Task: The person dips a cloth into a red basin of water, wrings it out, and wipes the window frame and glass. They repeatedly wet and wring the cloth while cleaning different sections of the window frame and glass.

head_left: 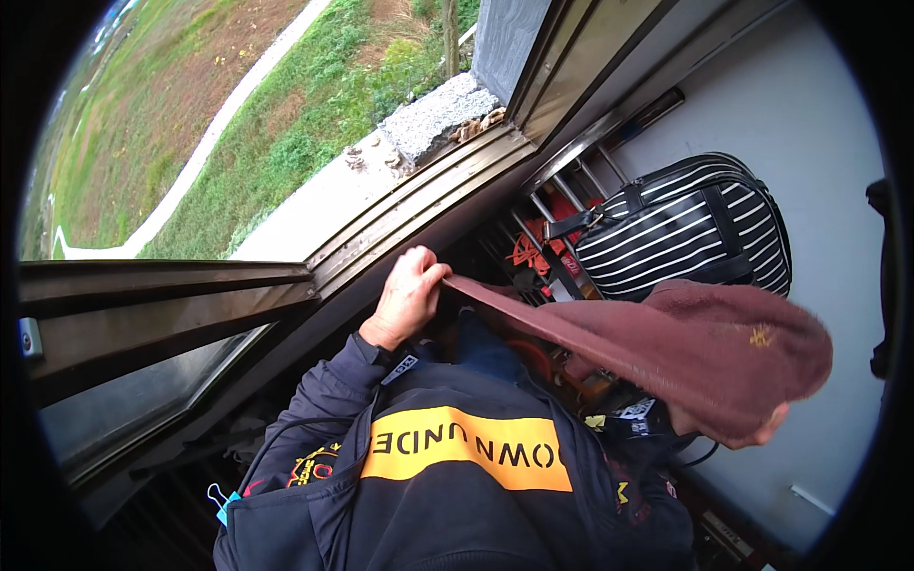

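A maroon cloth (685, 342) with a small yellow mark stretches between my two hands. My left hand (408, 294) pinches its narrow end between thumb and fingers, close to the window's sill. At the other end my right hand (770, 426) is mostly covered by the cloth's wide part; its fingertips show at the lower edge, and the cloth drapes over it. Behind the cloth stands a black bag with white stripes (657, 243), partly overlapped by it.
An open metal-framed window (421, 214) runs diagonally along the left, with a ledge and a rough block (435, 118) outside. A metal rack (564, 189) holding red items stands under the striped bag. A pale wall (807, 178) rises on the right.
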Demonstrator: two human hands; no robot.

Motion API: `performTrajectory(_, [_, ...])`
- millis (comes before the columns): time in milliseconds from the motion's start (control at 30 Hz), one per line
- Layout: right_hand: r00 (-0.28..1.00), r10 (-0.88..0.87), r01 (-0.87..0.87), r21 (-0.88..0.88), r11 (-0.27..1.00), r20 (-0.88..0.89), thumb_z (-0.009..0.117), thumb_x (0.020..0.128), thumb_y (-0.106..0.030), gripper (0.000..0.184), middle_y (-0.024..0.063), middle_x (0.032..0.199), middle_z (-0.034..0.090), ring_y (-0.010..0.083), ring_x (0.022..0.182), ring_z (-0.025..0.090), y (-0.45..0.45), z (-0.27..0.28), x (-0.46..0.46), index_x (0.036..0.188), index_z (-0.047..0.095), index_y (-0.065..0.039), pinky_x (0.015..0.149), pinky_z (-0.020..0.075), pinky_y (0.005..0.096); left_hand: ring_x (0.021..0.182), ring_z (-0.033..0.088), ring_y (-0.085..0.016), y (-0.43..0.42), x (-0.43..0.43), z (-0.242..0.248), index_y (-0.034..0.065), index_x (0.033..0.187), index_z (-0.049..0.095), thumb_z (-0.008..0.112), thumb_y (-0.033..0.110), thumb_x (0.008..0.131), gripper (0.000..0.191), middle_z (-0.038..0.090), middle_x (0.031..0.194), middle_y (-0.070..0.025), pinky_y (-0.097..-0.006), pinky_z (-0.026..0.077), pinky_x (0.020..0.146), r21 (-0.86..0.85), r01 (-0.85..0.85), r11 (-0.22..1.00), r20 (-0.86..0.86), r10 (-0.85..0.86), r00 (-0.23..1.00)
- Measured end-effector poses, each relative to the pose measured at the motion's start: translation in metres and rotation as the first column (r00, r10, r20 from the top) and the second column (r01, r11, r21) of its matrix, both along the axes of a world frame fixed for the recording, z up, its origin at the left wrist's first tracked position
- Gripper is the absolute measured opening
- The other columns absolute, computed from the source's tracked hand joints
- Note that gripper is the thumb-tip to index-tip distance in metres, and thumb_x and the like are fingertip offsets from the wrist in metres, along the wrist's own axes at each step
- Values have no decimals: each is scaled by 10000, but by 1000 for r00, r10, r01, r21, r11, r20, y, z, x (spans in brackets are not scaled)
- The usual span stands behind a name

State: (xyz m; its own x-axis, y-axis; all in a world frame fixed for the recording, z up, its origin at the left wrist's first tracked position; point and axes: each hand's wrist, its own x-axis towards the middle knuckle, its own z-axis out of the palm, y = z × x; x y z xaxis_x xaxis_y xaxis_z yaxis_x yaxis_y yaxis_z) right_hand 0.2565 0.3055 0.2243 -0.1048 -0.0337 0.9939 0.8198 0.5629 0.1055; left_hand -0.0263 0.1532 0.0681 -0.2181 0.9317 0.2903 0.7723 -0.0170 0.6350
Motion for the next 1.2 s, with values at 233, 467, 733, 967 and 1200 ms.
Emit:
performTrajectory(233, [116,291,-991,-130,-28,-950,739,785,-325,928,202,1388,340,334,1185,536,-38,6,-3,1436,152,-18,1048,462,446,730,688,-244,55,-2,54,34,1053,661,633,34,890,165,703,896,-118,-318,535,685,335,-335,881,285,244,927])
performTrajectory(467, [-121,132,-952,78,-296,-984,706,702,-237,777,239,1221,501,316,1071,593,-38,-4,3,1320,340,59,968,493,438,933,644,-235,144,-14,34,16,1141,592,530,207,1005,243,670,978,-151,-339,498,853,98,-260,961,535,170,828])
performTrajectory(733, [-48,52,-961,32,-274,-997,667,684,-172,671,259,1104,608,291,977,638,-24,-15,-7,1254,448,106,914,520,423,1100,552,-343,193,-7,-7,-5,1052,605,569,233,926,271,658,1029,-163,-421,443,964,122,89,989,-96,-78,992])
performTrajectory(967, [-20,26,-925,9,-380,-999,622,741,-169,717,353,1167,577,338,1061,637,-3,-15,-17,1312,348,167,956,525,466,1229,460,-441,195,-1,-11,-45,1340,431,588,330,922,583,466,1320,-304,-481,365,1072,-5,-14,1000,-22,14,1000])
performTrajectory(1200, [-28,-64,-920,51,-388,-998,641,720,-150,522,251,1139,613,282,999,645,0,-27,-36,1160,482,81,916,528,413,1110,541,-412,189,-21,11,-87,1217,507,599,350,926,533,561,1162,-289,-447,432,979,1,158,987,-250,-153,956])
